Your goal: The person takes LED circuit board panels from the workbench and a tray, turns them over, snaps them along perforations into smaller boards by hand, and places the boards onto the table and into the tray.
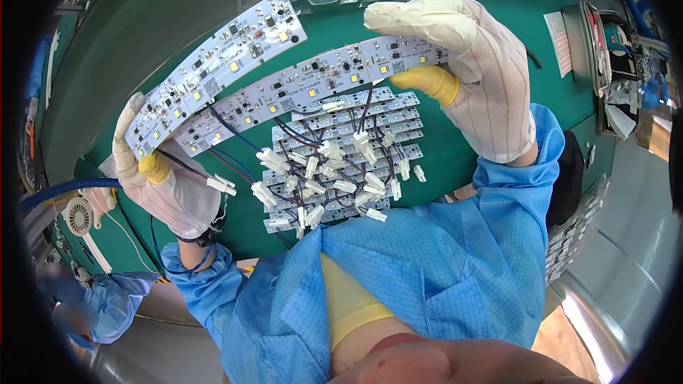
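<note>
White-gloved left hand (171,188) pinches the far strip (220,64) at its left; right hand (480,71) clasps the right end of the near strip (313,82); nearer lies the board stack (409,102). Careful: dangling connectors (222,185) could snag there, straining solder!

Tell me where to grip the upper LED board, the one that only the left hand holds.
Probably the free end of the upper LED board, approached from the right, pinching its two long edges: the left hand occupies the opposite end, and components dot the face.
</note>
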`<state>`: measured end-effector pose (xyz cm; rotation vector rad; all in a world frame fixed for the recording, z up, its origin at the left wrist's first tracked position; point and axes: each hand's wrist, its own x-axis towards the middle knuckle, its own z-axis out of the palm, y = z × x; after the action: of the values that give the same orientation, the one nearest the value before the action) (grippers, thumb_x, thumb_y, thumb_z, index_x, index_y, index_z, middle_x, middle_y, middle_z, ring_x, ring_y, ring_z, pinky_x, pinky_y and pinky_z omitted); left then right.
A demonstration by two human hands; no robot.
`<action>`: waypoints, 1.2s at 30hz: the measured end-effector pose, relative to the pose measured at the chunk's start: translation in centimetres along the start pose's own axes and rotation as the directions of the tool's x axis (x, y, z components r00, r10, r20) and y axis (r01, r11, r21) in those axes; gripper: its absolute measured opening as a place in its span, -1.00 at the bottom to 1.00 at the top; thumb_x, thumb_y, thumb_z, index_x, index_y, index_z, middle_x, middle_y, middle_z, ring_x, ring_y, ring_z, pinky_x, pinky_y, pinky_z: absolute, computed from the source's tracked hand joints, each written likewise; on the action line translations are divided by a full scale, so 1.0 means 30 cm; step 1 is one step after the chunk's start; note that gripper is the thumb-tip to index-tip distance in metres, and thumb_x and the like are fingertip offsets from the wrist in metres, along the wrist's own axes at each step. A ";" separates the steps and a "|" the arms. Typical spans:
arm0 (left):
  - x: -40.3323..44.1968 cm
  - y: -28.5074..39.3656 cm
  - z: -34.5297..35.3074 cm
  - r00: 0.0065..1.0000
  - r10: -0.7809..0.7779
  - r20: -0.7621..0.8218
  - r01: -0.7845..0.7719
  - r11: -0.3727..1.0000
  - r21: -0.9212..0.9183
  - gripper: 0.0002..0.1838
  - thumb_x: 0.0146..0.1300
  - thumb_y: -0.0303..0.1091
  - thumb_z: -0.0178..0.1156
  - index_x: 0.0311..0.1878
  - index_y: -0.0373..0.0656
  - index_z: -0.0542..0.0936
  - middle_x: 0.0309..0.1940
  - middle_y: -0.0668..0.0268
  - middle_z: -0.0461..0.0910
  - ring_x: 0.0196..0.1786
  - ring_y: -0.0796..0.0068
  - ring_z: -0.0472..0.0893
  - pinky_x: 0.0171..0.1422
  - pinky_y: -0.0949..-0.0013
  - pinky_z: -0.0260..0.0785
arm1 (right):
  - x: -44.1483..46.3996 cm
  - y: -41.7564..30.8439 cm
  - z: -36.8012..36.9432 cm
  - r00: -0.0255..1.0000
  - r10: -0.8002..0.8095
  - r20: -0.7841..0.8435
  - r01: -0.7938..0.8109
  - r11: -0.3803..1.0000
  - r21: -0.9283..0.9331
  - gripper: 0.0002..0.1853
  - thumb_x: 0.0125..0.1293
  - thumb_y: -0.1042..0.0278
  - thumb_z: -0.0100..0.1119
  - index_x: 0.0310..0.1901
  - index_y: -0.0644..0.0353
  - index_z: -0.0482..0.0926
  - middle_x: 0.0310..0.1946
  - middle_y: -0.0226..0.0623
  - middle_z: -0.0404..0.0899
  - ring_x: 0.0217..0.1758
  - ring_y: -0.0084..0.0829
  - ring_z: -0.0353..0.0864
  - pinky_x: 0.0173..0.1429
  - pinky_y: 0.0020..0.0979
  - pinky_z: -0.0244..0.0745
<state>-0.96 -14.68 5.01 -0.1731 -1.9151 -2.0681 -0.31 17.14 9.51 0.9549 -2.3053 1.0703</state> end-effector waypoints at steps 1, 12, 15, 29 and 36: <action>-0.002 0.001 -0.004 0.999 -0.023 0.030 0.024 0.999 -0.035 -0.51 0.28 -0.22 0.18 0.15 -0.35 0.39 0.10 0.08 0.46 0.11 0.34 0.52 0.26 0.25 0.43 | -0.002 -0.001 0.001 1.000 0.004 -0.001 -0.004 1.000 0.008 -0.53 -0.01 0.43 0.34 -0.02 0.20 0.45 -0.10 -0.10 0.63 -0.06 -0.23 0.61 -0.02 -0.35 0.55; -0.012 0.002 0.012 0.999 0.016 -0.029 -0.017 1.000 -0.014 -0.52 0.27 -0.21 0.20 0.15 -0.31 0.41 0.11 0.11 0.47 0.12 0.34 0.52 0.25 0.27 0.42 | 0.002 -0.011 -0.001 0.999 0.038 0.001 -0.038 0.999 0.003 -0.57 -0.03 0.43 0.35 -0.06 0.23 0.50 -0.11 -0.11 0.63 -0.05 -0.23 0.62 -0.02 -0.36 0.56; -0.017 0.005 0.022 0.999 0.035 -0.036 -0.036 0.999 -0.003 -0.50 0.26 -0.18 0.21 0.15 -0.31 0.42 0.11 0.11 0.47 0.11 0.34 0.52 0.24 0.27 0.42 | 0.004 -0.013 -0.004 1.000 0.031 0.005 -0.031 0.999 -0.020 -0.56 -0.04 0.43 0.35 -0.06 0.24 0.50 -0.11 -0.11 0.63 -0.05 -0.24 0.62 -0.02 -0.36 0.56; -0.023 0.023 0.046 0.999 0.030 -0.030 -0.030 1.000 0.001 -0.41 0.17 -0.13 0.31 0.14 -0.32 0.41 0.11 0.12 0.48 0.12 0.34 0.53 0.27 0.28 0.38 | 0.011 -0.030 -0.005 0.999 0.046 0.010 -0.045 0.997 -0.061 -0.56 -0.04 0.35 0.35 -0.06 0.23 0.53 -0.12 -0.21 0.65 -0.08 -0.28 0.61 -0.04 -0.40 0.53; -0.027 0.016 0.040 0.996 0.056 -0.063 -0.059 0.998 -0.038 -0.52 0.16 -0.27 0.33 0.08 -0.31 0.47 0.08 0.11 0.50 0.13 0.31 0.53 0.29 0.26 0.38 | 0.012 -0.036 -0.006 0.997 0.075 0.019 -0.072 0.992 -0.102 -0.56 -0.03 0.29 0.34 -0.06 0.22 0.56 -0.13 -0.22 0.65 -0.08 -0.30 0.60 -0.03 -0.40 0.52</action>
<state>-0.19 -13.39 5.34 -0.1695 -1.8128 -2.0513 0.26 16.64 10.38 0.8532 -2.4050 0.9659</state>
